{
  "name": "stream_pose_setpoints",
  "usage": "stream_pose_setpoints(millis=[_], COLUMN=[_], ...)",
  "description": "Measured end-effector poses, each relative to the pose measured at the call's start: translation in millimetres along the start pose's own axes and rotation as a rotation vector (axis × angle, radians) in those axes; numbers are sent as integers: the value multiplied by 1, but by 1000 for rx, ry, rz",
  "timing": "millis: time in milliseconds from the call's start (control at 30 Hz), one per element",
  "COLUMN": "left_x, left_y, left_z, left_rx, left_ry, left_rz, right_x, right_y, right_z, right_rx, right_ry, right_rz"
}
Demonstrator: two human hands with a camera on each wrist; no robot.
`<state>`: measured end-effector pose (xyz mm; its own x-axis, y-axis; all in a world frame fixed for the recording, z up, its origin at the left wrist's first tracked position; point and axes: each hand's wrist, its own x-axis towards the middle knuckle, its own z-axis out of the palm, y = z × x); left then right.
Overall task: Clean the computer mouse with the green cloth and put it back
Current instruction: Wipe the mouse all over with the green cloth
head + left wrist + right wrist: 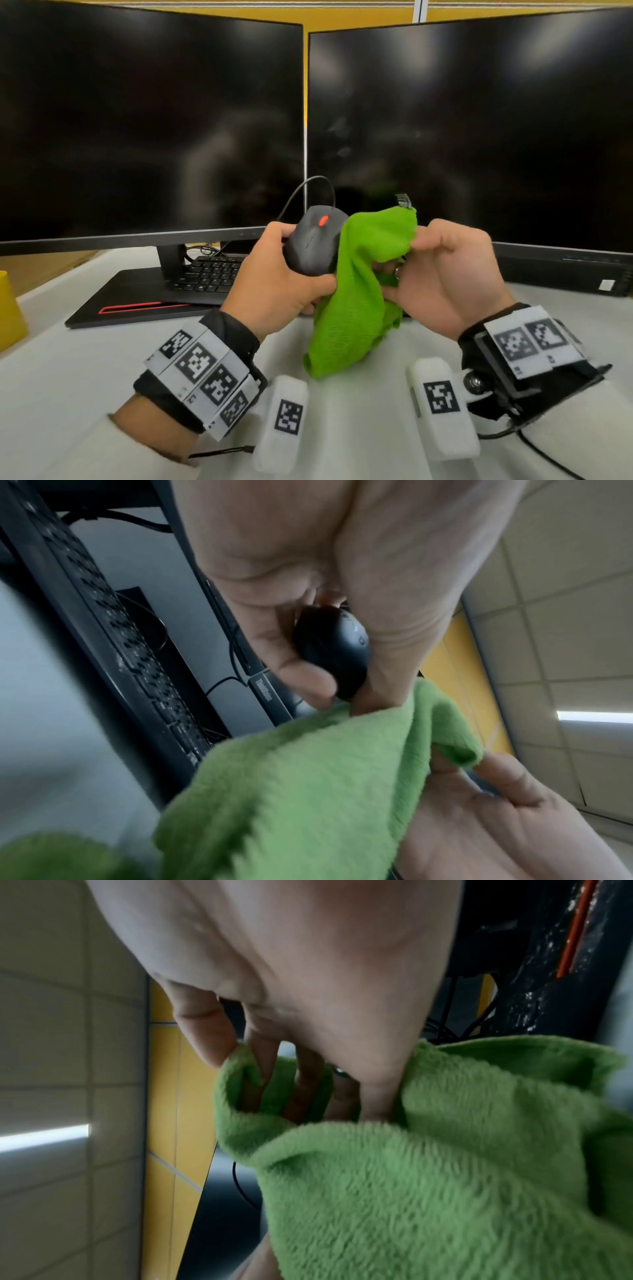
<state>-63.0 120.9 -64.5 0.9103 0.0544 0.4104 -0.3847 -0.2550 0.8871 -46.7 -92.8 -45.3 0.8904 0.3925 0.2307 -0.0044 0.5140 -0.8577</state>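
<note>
1. The left hand (274,274) is gripping the mouse (313,240) above the desk (85,359), thumb and fingers curling round its sides; the red scroll wheel is facing up and away from the person.
2. In the left wrist view, the mouse (330,649) is sitting between the thumb and the fingertips (308,680) of the left hand (308,561), its rear end toward the camera.
3. The right hand (445,274) is pinching the cloth (356,284), with the fingers curling into its folds.
4. In the right wrist view, the fingers (304,1080) of the right hand (291,961) are tucking into a pocket of the cloth (428,1177).
5. The cloth is lying against the right side of the mouse, between the two hands, and its loose end is hanging down toward the desk.
6. The mouse cable (308,186) is looping up behind the mouse.
7. Two dark monitors (150,120) are standing side by side behind the hands, and a keyboard (209,270) is lying under the left one.
</note>
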Motion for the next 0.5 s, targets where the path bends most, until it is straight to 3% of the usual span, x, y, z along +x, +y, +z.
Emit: stream_pose_setpoints(millis=[67,200,300,500], left_x=[-1,-5,-7,-12], left_y=[1,1,2,1], left_z=[0,3,5,12], left_rx=[15,10,60,-33], left_ry=[-20,-96,-190,-299], left_rz=[-7,27,106,123], right_x=[-1,0,3,1], right_y=[2,13,19,20], right_z=[3,9,7,8], right_rx=[-55,-392,-549,-750], right_ry=[-55,-49,9,108], right_rz=[3,-136,-258,-390])
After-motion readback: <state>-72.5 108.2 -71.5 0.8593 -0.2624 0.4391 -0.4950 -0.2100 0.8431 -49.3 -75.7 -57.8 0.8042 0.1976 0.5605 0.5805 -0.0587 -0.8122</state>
